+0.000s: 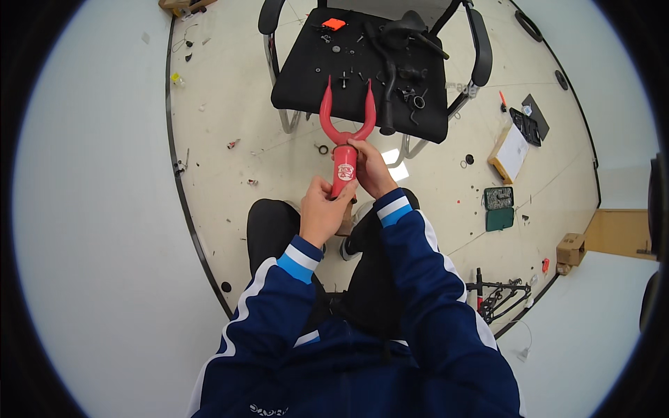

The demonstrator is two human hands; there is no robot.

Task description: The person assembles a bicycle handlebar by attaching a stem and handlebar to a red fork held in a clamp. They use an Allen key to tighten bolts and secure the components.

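A red bicycle fork [369, 115] points away from me, its two curved legs reaching over the front of a black chair seat. Below its crown is a short red tube [340, 155] bearing a white emblem. My left hand [323, 211] is closed round the near end of this tube, thumb along its side. At the crown and upper tube, my right hand [374, 169] grips from the right. The fingers behind the tube are partly hidden. On the seat beyond the fork tips lies a small metal axle-like part [344, 80].
The black armchair [300, 87] holds a bicycle saddle [405, 29], a dark bar [388, 83] and several small parts. On the floor at right are a green case [499, 219], a white-topped box [510, 153] and a black bicycle frame [502, 289]. Small pieces are scattered at left.
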